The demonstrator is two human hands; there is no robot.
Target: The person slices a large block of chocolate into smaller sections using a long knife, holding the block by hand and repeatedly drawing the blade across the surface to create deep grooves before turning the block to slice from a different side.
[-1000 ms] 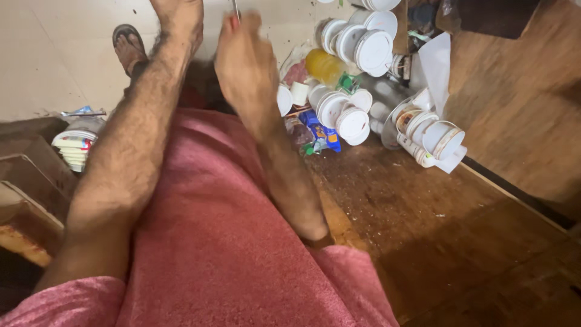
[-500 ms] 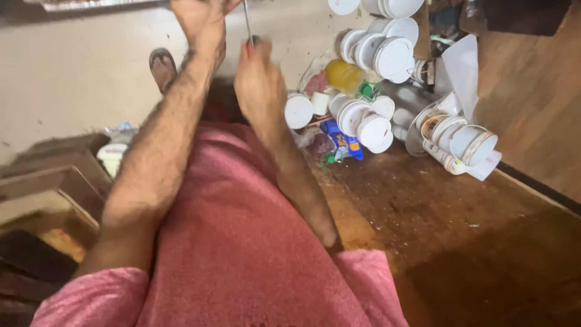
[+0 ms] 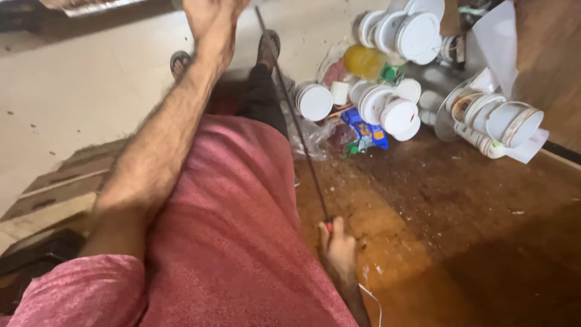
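My left hand (image 3: 209, 15) is stretched far forward at the top edge, its fingers cut off by the frame, near the upper end of a long thin dark rod (image 3: 293, 115). The rod runs diagonally down to my right hand (image 3: 338, 248), which is low beside my hip and closed around the rod's lower end, where a bit of red shows. My pink shirt (image 3: 230, 230) fills the lower middle. Below are my dark trousers and sandalled feet (image 3: 268, 45) on the pale floor.
Stacks of white round lidded containers (image 3: 387, 109) lie on the brown wooden surface (image 3: 472, 200), with a yellow bottle (image 3: 363, 60), a blue packet (image 3: 366, 130) and clear plastic wrap. More white cups (image 3: 502, 121) lie at right. Wooden planks (image 3: 54, 188) sit at left.
My right hand has pulled back from beside the left hand down to my hip, sliding to the rod's lower end. The left arm stays stretched forward. The view has shifted.
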